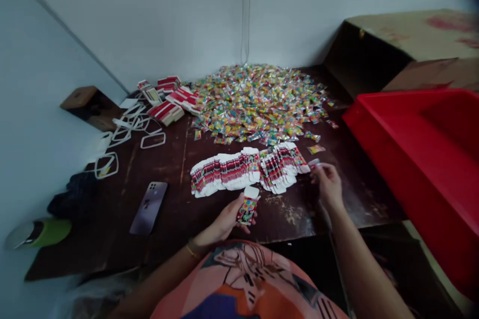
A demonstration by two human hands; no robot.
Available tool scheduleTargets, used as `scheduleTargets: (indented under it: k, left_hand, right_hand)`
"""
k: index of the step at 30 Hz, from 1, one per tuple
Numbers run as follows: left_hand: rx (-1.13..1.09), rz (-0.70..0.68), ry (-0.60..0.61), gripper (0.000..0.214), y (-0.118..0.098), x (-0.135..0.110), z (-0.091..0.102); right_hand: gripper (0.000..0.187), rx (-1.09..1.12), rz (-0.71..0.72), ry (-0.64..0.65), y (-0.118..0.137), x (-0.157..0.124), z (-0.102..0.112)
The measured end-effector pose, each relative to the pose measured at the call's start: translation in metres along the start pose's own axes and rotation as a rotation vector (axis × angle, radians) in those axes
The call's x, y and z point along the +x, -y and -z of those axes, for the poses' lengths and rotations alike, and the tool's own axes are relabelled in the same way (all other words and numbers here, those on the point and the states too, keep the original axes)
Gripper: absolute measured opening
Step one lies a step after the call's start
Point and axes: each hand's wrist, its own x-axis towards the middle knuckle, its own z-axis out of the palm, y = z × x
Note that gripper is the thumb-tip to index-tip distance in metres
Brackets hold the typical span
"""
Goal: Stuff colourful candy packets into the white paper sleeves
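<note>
My left hand (229,217) is closed around a small printed candy box (247,209) near the table's front edge, its white top flap up. Off to the right, my right hand (329,182) pinches a small wrapped candy (314,163) between thumb and fingertips. Between and beyond the hands lies a fanned row of flattened candy boxes (226,172), with a second fanned bunch (279,167) at its right end. Behind them spreads a large heap of wrapped candies (258,99). One loose candy (316,149) lies just beyond my right hand.
A red plastic tray (404,159) stands at the right, before a cardboard box (407,35). On the left are a phone (148,208), white bands (129,124), bundled red-and-white cartons (172,99), a wooden box (92,107) and a green cap (52,232). A wall rises behind the dark table (119,199).
</note>
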Motion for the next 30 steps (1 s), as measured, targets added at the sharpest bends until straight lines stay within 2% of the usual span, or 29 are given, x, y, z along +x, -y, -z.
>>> scheduleTargets:
  k: [3,4,6,9,11,14,17,18,19,21,23,24,28,30]
  left_hand:
    - [0.104,-0.042,0.007,0.069,0.005,0.008,-0.007]
    - [0.144,-0.070,0.001,0.069,0.008,0.010,-0.009]
    - [0.201,-0.117,0.003,0.068,0.012,0.012,-0.013]
    - [0.220,-0.130,0.021,0.067,0.014,0.008,-0.016]
    - [0.221,-0.135,0.010,0.069,0.014,0.003,-0.014]
    - [0.184,-0.152,-0.019,0.068,0.012,-0.005,-0.009]
    - [0.129,-0.173,-0.034,0.067,0.011,-0.007,-0.005]
    - [0.123,-0.177,-0.031,0.067,0.010,-0.007,-0.005]
    - [0.123,-0.178,-0.023,0.068,0.010,-0.006,-0.004]
    - [0.115,-0.171,0.000,0.067,0.009,-0.004,-0.003]
    - [0.097,-0.155,0.028,0.063,0.007,-0.002,-0.003]
    - [0.090,-0.148,0.041,0.059,0.006,-0.001,-0.004]
    - [0.103,-0.133,0.090,0.044,0.000,0.000,-0.006]
    - [0.095,-0.126,0.101,0.043,-0.002,0.000,-0.009]
  right_hand:
    - [0.036,0.054,0.088,0.353,0.039,-0.061,-0.008]
    - [0.031,0.036,0.150,0.472,0.054,-0.073,-0.012]
    - [0.028,-0.055,0.250,0.594,0.081,-0.083,-0.019]
    - [0.021,-0.199,0.361,0.680,0.107,-0.077,-0.025]
    - [0.021,-0.187,0.458,0.733,0.112,-0.073,-0.030]
    - [0.028,-0.101,0.563,0.647,0.109,-0.082,-0.041]
    - [0.027,-0.045,0.573,0.585,0.098,-0.101,-0.054]
    - [0.025,0.017,0.519,0.557,0.094,-0.108,-0.058]
    - [0.024,0.126,0.398,0.524,0.090,-0.113,-0.062]
    - [0.026,0.400,0.032,0.475,0.084,-0.121,-0.066]
    - [0.033,0.597,-0.285,0.525,0.081,-0.124,-0.066]
    - [0.035,0.648,-0.374,0.585,0.080,-0.124,-0.065]
    - [0.039,0.717,-0.477,0.705,0.085,-0.118,-0.051]
    - [0.041,0.767,-0.522,0.750,0.086,-0.114,-0.042]
